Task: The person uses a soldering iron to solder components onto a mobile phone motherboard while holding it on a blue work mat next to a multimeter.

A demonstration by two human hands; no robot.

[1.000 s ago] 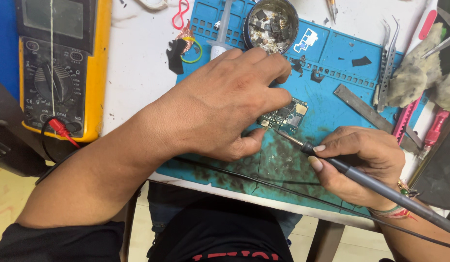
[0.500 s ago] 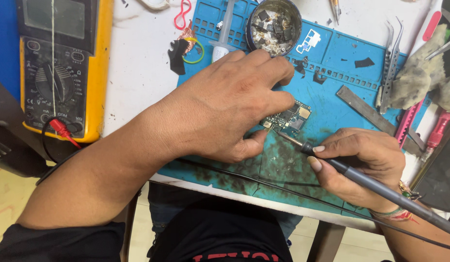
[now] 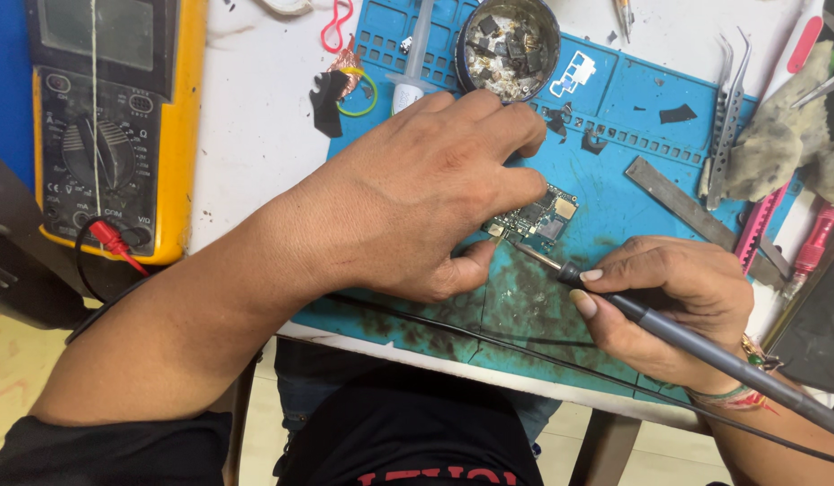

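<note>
A small green circuit board [image 3: 538, 216] lies on a blue work mat [image 3: 633, 117]. My left hand [image 3: 435, 189] lies over the mat and pinches the board's left edge between thumb and fingers. My right hand [image 3: 664, 301] grips a dark soldering iron [image 3: 687, 337] like a pen. The iron's metal tip touches the board's lower left corner. Its black cable runs across the mat's near edge.
A yellow multimeter [image 3: 107, 117] with a red probe plug sits at the left. A round tin of metal scraps [image 3: 509, 45] and a syringe [image 3: 412, 58] stand at the mat's far edge. Tweezers [image 3: 725, 112], a metal ruler [image 3: 682, 202], a grey cloth [image 3: 777, 144] and red-handled tools lie right.
Both hands hold nearly the same pose; the view has only shifted slightly. The iron tip stays at the board.
</note>
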